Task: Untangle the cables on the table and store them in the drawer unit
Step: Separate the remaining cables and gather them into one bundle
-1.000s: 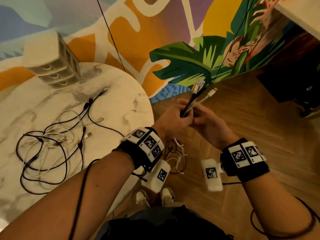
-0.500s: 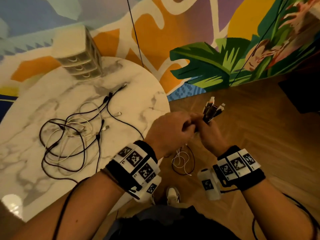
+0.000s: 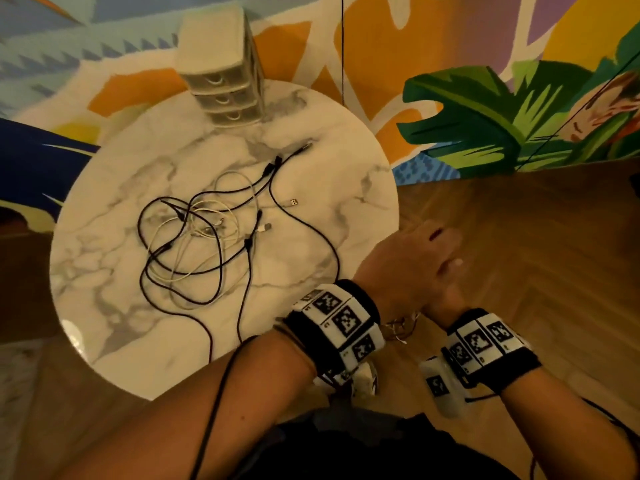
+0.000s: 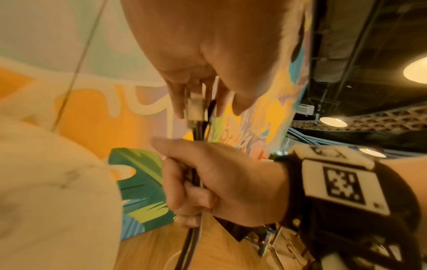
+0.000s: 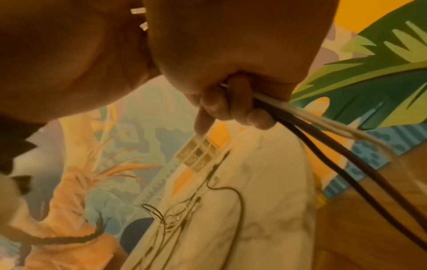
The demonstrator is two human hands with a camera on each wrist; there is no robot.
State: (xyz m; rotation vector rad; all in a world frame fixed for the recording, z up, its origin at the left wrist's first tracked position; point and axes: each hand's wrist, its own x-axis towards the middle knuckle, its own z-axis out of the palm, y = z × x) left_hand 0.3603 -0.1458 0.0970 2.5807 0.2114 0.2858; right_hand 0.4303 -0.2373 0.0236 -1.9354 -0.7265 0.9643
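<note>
I hold a bundle of black and white cables (image 4: 193,235) beside the table's right edge. My right hand (image 4: 221,182) grips the bundle in a fist; the strands (image 5: 307,120) trail out below its curled fingers. My left hand (image 3: 408,268) lies over the right one and hides it in the head view. Its fingertips pinch the white plug (image 4: 195,109) at the bundle's top end. A tangle of black and white cables (image 3: 201,237) lies on the round marble table (image 3: 346,161). The small white drawer unit (image 3: 221,67) stands at the table's far edge, its drawers closed.
A painted mural wall (image 3: 485,109) runs behind the table. Wooden floor (image 3: 536,237) lies to the right under my hands. Thin black cords (image 3: 342,46) hang in front of the wall. My own wrist-camera cable (image 3: 214,403) runs along the left forearm.
My head has turned left, bringing the table to the middle of the view. The hands have come down and closer together, and the left hand now covers the plug ends that stuck up before.
</note>
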